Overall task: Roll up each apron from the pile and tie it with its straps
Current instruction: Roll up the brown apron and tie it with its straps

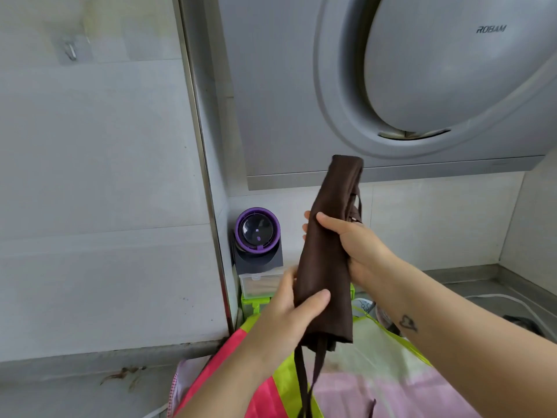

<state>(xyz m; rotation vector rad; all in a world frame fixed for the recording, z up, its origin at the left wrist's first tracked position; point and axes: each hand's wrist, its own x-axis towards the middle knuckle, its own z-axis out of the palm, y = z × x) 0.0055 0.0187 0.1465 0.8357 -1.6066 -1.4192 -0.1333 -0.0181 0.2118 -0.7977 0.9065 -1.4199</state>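
**Fig.** Brown apron [325, 260], rolled into a loose upright tube, held in mid-air above the pile [391, 396] of other aprons (pink, lime-edged) and in front of the ROBAM range hood [301, 101]. L hand [289, 312]: fingers and thumb curled round the lower part of the roll. R hand [358, 248]: wrapped round the middle, thumb across the front. Two straps [303, 384] hang free from the bottom end, down toward the pile; a short loop shows at the upper R edge. Judged stage: roll made, tie not yet begun.

Risks:
1. Roll looks slack & flares at the bottom hem. Freeing one hand to fetch a strap could let the layers unwind.
2. Straps dangle over the pile, so a pull may snag or drag another apron.
3. Wrapping w/ uneven tension would likely give a knot that slides off the narrower top end.
4. Purple-ringed gadget [257, 233] stands close behind; a wide swing of the roll could knock it.
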